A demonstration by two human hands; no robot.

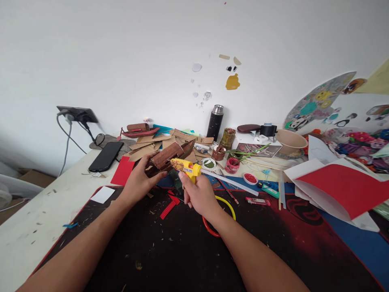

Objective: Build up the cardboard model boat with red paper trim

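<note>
A white wall point(121, 48) rises behind a cluttered white table point(45, 198), partly covered by a black mat point(170, 255). Over the mat's far edge, a brown model boat point(167, 156) is grasped between thumb and fingers of the left hand point(142, 175); the right hand point(199, 192) curls around a smaller yellow glue gun point(193, 172), nozzle beside the boat, contact unclear, above a red corrugated strip point(167, 208).
</note>
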